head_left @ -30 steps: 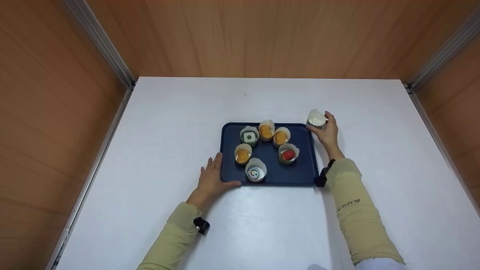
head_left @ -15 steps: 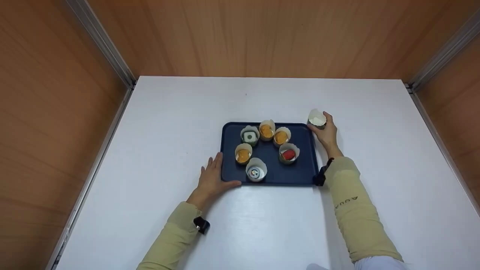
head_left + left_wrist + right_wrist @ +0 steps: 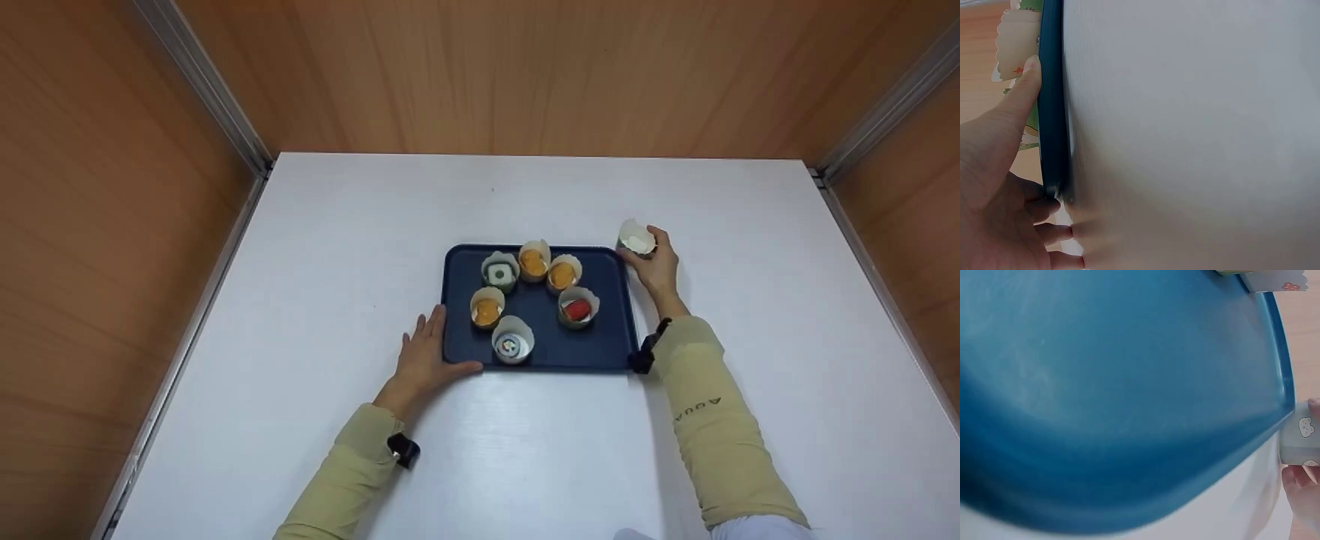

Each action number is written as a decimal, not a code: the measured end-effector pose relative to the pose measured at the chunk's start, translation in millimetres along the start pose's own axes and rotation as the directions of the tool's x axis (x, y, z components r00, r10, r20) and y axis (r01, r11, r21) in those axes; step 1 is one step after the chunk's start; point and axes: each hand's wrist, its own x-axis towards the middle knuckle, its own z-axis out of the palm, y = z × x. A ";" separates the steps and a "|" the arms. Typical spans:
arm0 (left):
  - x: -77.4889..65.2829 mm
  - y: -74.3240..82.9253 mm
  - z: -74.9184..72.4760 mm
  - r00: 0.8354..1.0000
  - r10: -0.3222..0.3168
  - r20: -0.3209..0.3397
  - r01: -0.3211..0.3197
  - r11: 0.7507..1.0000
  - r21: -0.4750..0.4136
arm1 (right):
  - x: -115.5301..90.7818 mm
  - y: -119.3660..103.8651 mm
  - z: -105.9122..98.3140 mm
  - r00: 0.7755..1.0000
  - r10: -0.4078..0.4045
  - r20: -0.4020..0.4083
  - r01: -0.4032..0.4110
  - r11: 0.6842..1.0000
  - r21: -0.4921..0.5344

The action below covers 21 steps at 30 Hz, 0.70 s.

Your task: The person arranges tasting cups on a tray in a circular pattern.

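A dark blue tray (image 3: pixel 540 352) lies on the white table. My left hand (image 3: pixel 422 364) spans its near left corner, thumb along the front edge and fingers extended at the left side. In the left wrist view, the thumb (image 3: pixel 1028 84) touches the tray rim (image 3: pixel 1053 112). Just off the far right corner, my right hand (image 3: pixel 655 271) grips a paper baking cup (image 3: pixel 637 238) with a pale inside, between thumb and fingers. Seen from the right wrist, this cup (image 3: pixel 1301 433) has a printed bear and sits right at the tray corner.
Several similar paper cups stand on the tray: some with orange contents (image 3: pixel 533 262), one with a red piece (image 3: pixel 577 310), one with a white block (image 3: pixel 499 274), and one with a round blue-and-white piece (image 3: pixel 508 345). Wooden panels (image 3: pixel 495 75) enclose the table's back and sides.
My right hand and the paper cup have shifted very slightly to the right. The left hand and the other cups stay practically where they were.
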 end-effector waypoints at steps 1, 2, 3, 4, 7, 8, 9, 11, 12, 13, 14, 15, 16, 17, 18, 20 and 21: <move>0.0 0.2 0.1 1.000 0.000 0.000 0.000 1.000 -0.001 | -0.6 0.3 -1.0 1.000 0.002 0.000 -0.002 1.000 0.001; 0.0 0.5 0.2 1.000 0.000 0.002 0.000 1.000 -0.003 | -1.0 0.6 -2.0 1.000 0.004 0.000 -0.004 1.000 0.004; -0.1 0.7 0.3 1.000 0.000 0.002 0.000 1.000 -0.006 | -1.7 0.7 -3.1 1.000 0.008 0.001 -0.008 1.000 0.005; -0.1 0.7 0.3 1.000 -0.001 0.005 0.001 1.000 -0.006 | -2.3 0.7 -4.4 1.000 0.010 0.002 -0.010 1.000 0.001; -0.1 0.6 0.4 1.000 -0.003 0.005 0.003 1.000 -0.005 | -4.7 0.1 -8.2 1.000 0.004 0.000 -0.004 1.000 -0.005; -0.2 0.6 0.3 1.000 -0.001 0.004 0.001 1.000 -0.004 | -5.5 -0.1 -9.5 1.000 -0.003 -0.003 0.003 1.000 -0.007; -0.2 0.6 0.1 1.000 0.000 0.001 0.000 1.000 -0.004 | -6.5 -0.5 -10.8 1.000 -0.011 -0.006 0.011 1.000 -0.012; 0.0 0.7 -0.3 1.000 0.004 -0.001 -0.004 1.000 0.001 | -8.7 -1.3 -13.4 1.000 -0.028 -0.011 0.028 0.999 -0.014; 0.1 0.8 -0.5 1.000 0.006 -0.003 -0.006 1.000 0.003 | -9.8 -1.7 -14.6 0.999 -0.036 -0.015 0.036 0.999 -0.018; 0.1 0.9 -0.6 1.000 0.008 -0.005 -0.008 1.000 0.006 | -11.1 -2.2 -15.9 0.999 -0.045 -0.018 0.044 0.999 -0.024; 0.2 1.0 -0.9 1.000 0.009 -0.006 -0.009 1.000 0.006 | -12.5 -3.0 -17.1 0.999 -0.050 -0.019 0.050 0.999 -0.023; 0.2 1.2 -1.0 1.000 0.009 -0.006 -0.009 1.000 0.004 | -13.9 -3.6 -18.2 0.998 -0.055 -0.022 0.054 0.998 -0.023; 0.3 1.2 -1.1 1.000 0.009 -0.007 -0.009 1.000 0.006 | -15.5 -4.6 -19.3 0.998 -0.057 -0.025 0.056 0.998 -0.022; 0.3 1.1 -1.0 1.000 0.009 -0.008 -0.009 1.000 0.005 | -17.3 -5.8 -20.4 0.998 -0.058 -0.026 0.057 0.998 -0.021; 0.2 1.1 -1.0 1.000 0.009 -0.009 -0.009 1.000 0.006 | -19.1 -6.7 -21.4 0.998 -0.059 -0.025 0.058 0.998 -0.023; 0.1 0.8 -0.6 1.000 0.007 -0.010 -0.007 1.000 0.004 | -23.1 -8.8 -23.3 0.998 -0.056 -0.023 0.056 0.998 -0.019; 0.0 0.7 -0.3 1.000 0.007 -0.010 -0.007 1.000 0.005 | -25.3 -9.8 -24.1 0.998 -0.055 -0.023 0.055 0.998 -0.017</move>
